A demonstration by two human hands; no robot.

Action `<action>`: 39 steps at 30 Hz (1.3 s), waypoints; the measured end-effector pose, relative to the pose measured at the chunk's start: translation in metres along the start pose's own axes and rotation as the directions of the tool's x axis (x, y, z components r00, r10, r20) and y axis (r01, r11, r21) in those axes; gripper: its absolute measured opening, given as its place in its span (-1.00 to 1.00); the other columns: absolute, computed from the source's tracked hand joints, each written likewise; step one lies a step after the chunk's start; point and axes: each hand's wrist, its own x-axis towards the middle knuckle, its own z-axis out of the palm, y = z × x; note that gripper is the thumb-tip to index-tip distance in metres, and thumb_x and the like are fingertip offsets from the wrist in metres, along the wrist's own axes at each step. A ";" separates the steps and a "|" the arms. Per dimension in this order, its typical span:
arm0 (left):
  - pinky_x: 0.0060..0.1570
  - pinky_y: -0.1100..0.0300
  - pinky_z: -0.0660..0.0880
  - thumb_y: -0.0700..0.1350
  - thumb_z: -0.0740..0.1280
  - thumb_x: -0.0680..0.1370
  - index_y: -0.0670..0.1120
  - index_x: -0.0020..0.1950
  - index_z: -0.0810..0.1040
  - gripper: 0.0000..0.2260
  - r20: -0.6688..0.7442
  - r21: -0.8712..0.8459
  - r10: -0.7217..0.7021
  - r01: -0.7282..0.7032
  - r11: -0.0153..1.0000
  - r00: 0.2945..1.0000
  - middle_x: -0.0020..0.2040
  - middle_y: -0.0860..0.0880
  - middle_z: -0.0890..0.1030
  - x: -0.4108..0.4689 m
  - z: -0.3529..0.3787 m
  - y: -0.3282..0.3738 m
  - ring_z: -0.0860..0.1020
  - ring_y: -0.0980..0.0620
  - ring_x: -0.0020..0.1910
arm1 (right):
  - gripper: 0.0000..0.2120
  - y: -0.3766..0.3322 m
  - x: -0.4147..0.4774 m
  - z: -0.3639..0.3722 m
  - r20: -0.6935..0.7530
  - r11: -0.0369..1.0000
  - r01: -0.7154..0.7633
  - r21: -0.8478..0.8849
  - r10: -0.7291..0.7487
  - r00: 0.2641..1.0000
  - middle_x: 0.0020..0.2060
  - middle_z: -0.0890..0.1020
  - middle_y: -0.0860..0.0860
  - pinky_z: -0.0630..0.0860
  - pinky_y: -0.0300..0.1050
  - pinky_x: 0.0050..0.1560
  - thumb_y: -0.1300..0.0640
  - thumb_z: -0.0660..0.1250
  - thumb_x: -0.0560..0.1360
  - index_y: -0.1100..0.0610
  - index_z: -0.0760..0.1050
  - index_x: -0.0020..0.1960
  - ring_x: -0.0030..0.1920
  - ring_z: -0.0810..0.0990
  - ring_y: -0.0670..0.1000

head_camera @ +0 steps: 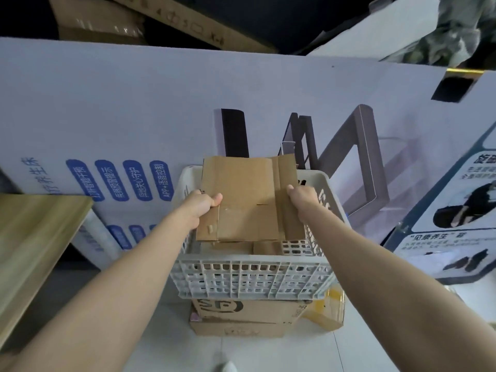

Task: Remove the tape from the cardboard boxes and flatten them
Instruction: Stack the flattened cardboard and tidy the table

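A flattened brown cardboard box [247, 200] lies flat over the top of a white slotted plastic crate [252, 277]. My left hand [204, 204] grips its left edge, thumb on top. My right hand [300, 198] grips its right edge. More flat cardboard pieces [233, 247] lie inside the crate beneath it. The crate stands on stacked cardboard boxes [247, 315] on the floor.
A large white printed carton [134, 108] stands behind the crate, with another printed panel [456, 210] at the right. A wooden tabletop [32, 237] juts in at the left. A yellow box [330, 310] lies by the stack. More brown boxes [107, 20] sit at the top left.
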 end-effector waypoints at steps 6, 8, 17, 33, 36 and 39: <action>0.22 -0.13 0.43 -0.04 0.39 0.51 -0.17 0.24 0.42 -0.63 0.041 0.063 -0.074 0.071 0.995 0.996 0.16 -0.14 0.56 0.035 0.012 -0.004 0.53 -0.15 0.13 | -0.62 0.007 0.039 0.018 0.043 0.996 -0.039 0.078 0.036 0.998 -0.24 0.44 0.01 0.37 -0.17 -0.20 0.10 0.18 0.59 0.31 0.40 0.31 -0.07 0.40 0.00; 0.24 -0.13 0.41 -0.03 0.37 0.52 -0.18 0.24 0.42 -0.63 0.025 0.092 -0.121 0.118 0.989 0.992 0.18 -0.15 0.55 0.042 0.015 -0.007 0.52 -0.16 0.15 | -0.62 0.013 0.048 0.023 0.053 0.996 -0.066 0.064 0.063 0.997 -0.19 0.45 0.05 0.35 -0.13 -0.13 0.07 0.15 0.60 0.31 0.40 0.30 -0.10 0.41 0.02; 0.21 -0.16 0.44 -0.07 0.44 0.47 -0.19 0.34 0.38 -0.50 -0.026 -0.112 -0.273 0.269 0.957 0.962 0.22 -0.17 0.55 0.064 0.032 -0.033 0.53 -0.17 0.17 | -0.67 0.028 0.085 0.051 0.212 0.962 -0.256 0.095 0.231 0.949 -0.15 0.55 0.11 0.51 0.02 -0.03 -0.07 0.13 0.60 0.18 0.44 -0.12 -0.12 0.53 0.12; 0.11 -0.16 0.46 -0.13 0.38 0.52 -0.23 0.13 0.42 -0.73 -0.059 -0.448 -0.579 0.497 0.743 0.813 -0.03 -0.23 0.59 0.058 0.055 -0.061 0.57 -0.17 -0.06 | -0.67 0.040 0.126 0.044 0.596 0.933 -0.352 -0.076 0.325 0.734 0.02 0.58 0.05 0.57 -0.02 -0.09 0.30 0.47 0.39 0.08 0.53 0.10 0.00 0.55 0.07; 0.15 -0.25 0.43 -0.16 0.45 0.45 -0.27 0.22 0.40 -0.58 0.021 -0.377 -0.644 0.602 0.704 0.765 0.16 -0.25 0.54 0.055 0.047 -0.073 0.52 -0.25 0.11 | -0.63 0.042 0.133 0.042 0.596 0.936 -0.313 -0.162 0.346 0.725 -0.02 0.60 0.07 0.61 0.01 -0.10 0.33 0.48 0.36 0.06 0.57 0.12 -0.01 0.58 0.09; 0.36 -0.11 0.27 -0.03 0.49 0.41 -0.22 0.44 0.27 -0.30 -0.151 -0.079 -0.530 0.525 0.848 0.834 0.43 -0.17 0.34 0.067 0.025 -0.083 0.32 -0.18 0.39 | -0.74 0.037 0.140 0.042 0.595 0.920 -0.268 -0.286 0.389 0.703 -0.05 0.62 0.10 0.61 -0.05 -0.25 0.32 0.45 0.40 0.17 0.51 0.05 -0.12 0.62 0.06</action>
